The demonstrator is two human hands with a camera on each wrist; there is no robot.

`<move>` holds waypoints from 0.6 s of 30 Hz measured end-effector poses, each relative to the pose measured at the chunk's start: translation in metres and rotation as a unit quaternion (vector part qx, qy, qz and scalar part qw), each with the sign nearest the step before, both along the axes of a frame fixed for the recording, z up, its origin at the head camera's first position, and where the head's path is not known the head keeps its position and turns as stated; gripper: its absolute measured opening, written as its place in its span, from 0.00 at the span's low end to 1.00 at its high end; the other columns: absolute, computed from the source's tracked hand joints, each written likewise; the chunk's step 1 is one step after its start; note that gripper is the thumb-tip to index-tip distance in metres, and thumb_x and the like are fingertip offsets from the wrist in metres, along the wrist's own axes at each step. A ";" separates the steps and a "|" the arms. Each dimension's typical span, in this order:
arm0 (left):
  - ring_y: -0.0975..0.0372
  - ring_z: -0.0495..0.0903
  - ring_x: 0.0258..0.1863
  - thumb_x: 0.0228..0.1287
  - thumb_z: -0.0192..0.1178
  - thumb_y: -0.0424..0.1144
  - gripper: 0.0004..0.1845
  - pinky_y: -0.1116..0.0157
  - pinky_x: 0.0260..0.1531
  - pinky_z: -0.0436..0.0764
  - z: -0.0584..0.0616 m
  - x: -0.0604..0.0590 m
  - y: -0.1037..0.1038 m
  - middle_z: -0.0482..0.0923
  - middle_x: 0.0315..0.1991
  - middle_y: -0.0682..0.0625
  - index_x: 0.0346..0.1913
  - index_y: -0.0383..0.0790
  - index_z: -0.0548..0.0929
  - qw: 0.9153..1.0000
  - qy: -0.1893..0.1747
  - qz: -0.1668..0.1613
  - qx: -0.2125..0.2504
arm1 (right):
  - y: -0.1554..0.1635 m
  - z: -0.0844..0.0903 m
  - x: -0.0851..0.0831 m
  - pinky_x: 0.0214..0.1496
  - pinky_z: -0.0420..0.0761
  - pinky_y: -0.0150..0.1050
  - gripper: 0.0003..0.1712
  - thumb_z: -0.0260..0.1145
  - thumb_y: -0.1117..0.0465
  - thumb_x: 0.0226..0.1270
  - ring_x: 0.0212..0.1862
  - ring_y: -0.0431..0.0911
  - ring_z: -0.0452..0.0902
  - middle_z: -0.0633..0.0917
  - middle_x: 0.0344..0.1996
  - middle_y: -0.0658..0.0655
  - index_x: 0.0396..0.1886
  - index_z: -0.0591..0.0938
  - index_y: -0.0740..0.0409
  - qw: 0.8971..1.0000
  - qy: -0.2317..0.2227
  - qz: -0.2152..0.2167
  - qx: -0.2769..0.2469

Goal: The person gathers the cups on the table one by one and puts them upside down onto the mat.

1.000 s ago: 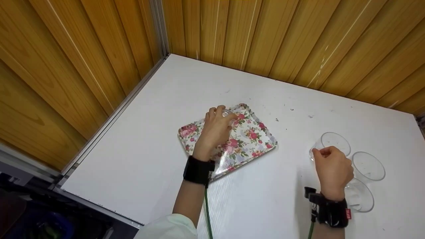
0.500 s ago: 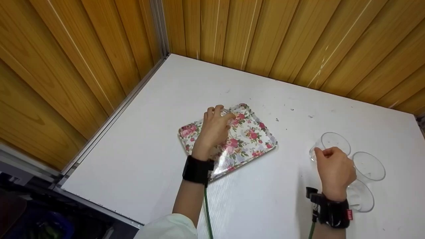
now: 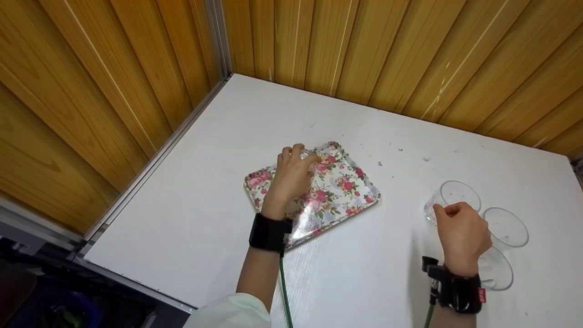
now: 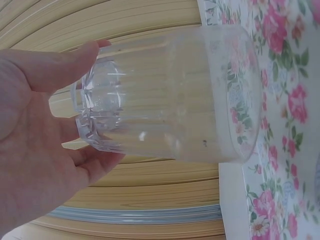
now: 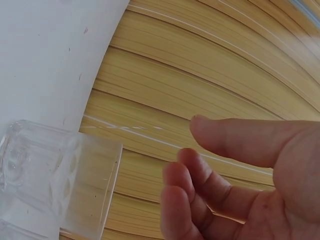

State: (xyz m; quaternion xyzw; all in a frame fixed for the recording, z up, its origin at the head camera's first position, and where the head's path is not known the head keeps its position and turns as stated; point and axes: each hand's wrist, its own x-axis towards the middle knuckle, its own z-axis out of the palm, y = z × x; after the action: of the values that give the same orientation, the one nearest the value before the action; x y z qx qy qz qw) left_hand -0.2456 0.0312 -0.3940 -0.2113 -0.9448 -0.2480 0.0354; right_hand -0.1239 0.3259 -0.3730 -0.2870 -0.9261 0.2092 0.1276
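Note:
My left hand (image 3: 291, 176) is over the far side of a floral tray (image 3: 344, 200). Its thumb and fingers grip the thick base of a clear drinking glass (image 4: 165, 95). The glass is upside down, its rim right at the tray's patterned surface in the left wrist view. In the head view the hand covers most of it. My right hand (image 3: 462, 237) hovers near the upright clear glasses with nothing in its grasp; in the right wrist view its fingers (image 5: 175, 210) curl loosely, apart from the thumb. The closest upright glass (image 5: 75, 175) is beside them.
Three upright glasses stand close together on the right of the white table (image 3: 191, 218): a far one (image 3: 461, 193), a right one (image 3: 505, 228) and a near one (image 3: 498, 271). Wood-look panel walls (image 3: 346, 45) border the back and left. A green cable (image 3: 284, 291) trails from the left wrist.
My left hand has shifted slightly left with the glass in its fingers. My right hand has drifted a little right and toward me. Tray and upright glasses have stayed put.

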 end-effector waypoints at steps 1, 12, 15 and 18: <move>0.44 0.57 0.61 0.59 0.58 0.35 0.19 0.51 0.62 0.58 0.000 0.000 0.000 0.59 0.63 0.40 0.54 0.54 0.77 1.000 -0.001 0.001 -0.001 | 0.000 0.001 0.000 0.17 0.63 0.37 0.20 0.59 0.48 0.61 0.26 0.55 0.74 0.82 0.28 0.62 0.33 0.80 0.62 1.000 -0.003 -0.001 -0.002; 0.44 0.57 0.61 0.58 0.59 0.34 0.19 0.50 0.61 0.58 0.001 0.000 -0.002 0.59 0.63 0.40 0.52 0.54 0.77 1.000 -0.007 0.004 0.002 | 0.002 0.005 0.004 0.16 0.63 0.38 0.21 0.58 0.47 0.61 0.23 0.54 0.72 0.81 0.25 0.62 0.33 0.79 0.63 1.000 -0.030 -0.001 -0.003; 0.43 0.57 0.61 0.58 0.59 0.34 0.19 0.50 0.62 0.58 0.001 0.000 -0.003 0.58 0.63 0.40 0.52 0.53 0.77 1.000 -0.010 0.004 0.001 | 0.002 0.005 0.004 0.17 0.63 0.39 0.21 0.58 0.47 0.61 0.23 0.54 0.73 0.81 0.25 0.62 0.32 0.79 0.63 1.000 -0.031 -0.001 -0.002; 0.44 0.56 0.61 0.58 0.59 0.35 0.19 0.50 0.62 0.58 0.002 0.000 -0.003 0.58 0.63 0.41 0.52 0.54 0.77 1.000 -0.010 0.004 -0.001 | 0.003 0.005 0.005 0.17 0.63 0.39 0.22 0.58 0.46 0.61 0.23 0.54 0.72 0.81 0.24 0.62 0.32 0.79 0.63 0.999 -0.035 -0.002 -0.004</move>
State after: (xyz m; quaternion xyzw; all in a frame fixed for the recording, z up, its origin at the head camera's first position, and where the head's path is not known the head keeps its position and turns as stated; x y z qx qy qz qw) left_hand -0.2451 0.0285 -0.3923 -0.2050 -0.9462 -0.2490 0.0266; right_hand -0.1188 0.3289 -0.3676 -0.2967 -0.9284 0.2025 0.0948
